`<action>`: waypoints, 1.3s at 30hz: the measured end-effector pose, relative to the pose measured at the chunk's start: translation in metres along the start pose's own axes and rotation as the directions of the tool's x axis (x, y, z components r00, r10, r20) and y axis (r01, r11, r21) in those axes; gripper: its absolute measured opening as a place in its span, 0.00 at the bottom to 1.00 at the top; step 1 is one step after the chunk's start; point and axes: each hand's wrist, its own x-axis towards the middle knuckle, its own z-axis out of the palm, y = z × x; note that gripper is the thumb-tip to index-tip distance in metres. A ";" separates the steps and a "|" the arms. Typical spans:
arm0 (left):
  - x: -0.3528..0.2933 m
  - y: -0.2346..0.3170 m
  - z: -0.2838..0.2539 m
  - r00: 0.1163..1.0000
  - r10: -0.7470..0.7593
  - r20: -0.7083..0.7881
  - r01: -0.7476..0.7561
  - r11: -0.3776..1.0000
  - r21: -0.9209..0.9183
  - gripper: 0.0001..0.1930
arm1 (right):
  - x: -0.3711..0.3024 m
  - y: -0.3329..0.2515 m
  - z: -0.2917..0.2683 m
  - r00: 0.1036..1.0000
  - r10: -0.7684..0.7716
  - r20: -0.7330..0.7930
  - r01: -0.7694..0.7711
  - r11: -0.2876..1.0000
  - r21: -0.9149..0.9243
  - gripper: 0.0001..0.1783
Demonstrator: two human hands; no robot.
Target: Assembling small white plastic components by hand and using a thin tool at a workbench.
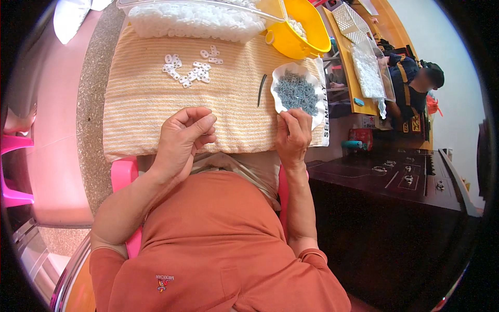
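Observation:
My left hand (188,132) is over the near part of a striped cloth, its fingers curled and the thumb pressed to the index finger. Whatever it may hold is too small to make out. My right hand (294,134) is at the near rim of a white scalloped dish (276,98), fingertips drawn together in a pinch; their contents, if any, are hidden. Many small grey pieces (297,92) fill the dish. A thin black stick (261,90) lies just left of it. Beyond my left hand, several small white pieces with holes (195,74) are scattered on the cloth.
The striped cloth (135,104) covers the work surface. At its far side stand a clear bin of white pieces (195,23) and a yellow basin (313,47). Another person (410,83) sits at a wooden table to the right. A dark door-like panel (374,182) lies near my right arm.

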 end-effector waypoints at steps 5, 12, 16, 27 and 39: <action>0.001 -0.001 -0.002 1.000 -0.001 0.013 0.001 1.000 -0.011 0.07 | 0.000 -0.004 0.001 1.000 0.009 -0.009 -0.009 1.000 0.016 0.06; 0.000 0.000 0.000 1.000 -0.005 0.007 0.005 1.000 -0.003 0.06 | 0.011 -0.033 0.004 0.996 0.063 0.066 -0.079 0.961 0.264 0.09; -0.001 0.002 0.002 0.999 -0.031 0.014 0.031 0.999 -0.016 0.07 | 0.026 -0.048 0.011 0.977 0.089 0.195 -0.164 0.896 0.413 0.08; -0.003 0.005 0.003 0.998 -0.052 0.034 0.050 0.998 0.049 0.07 | 0.044 -0.065 0.023 0.866 0.162 0.474 -0.447 0.676 0.586 0.03; -0.003 0.004 0.004 0.996 -0.020 0.081 0.020 1.000 0.004 0.07 | 0.041 -0.075 0.025 0.722 0.166 0.672 -0.690 0.249 0.680 0.04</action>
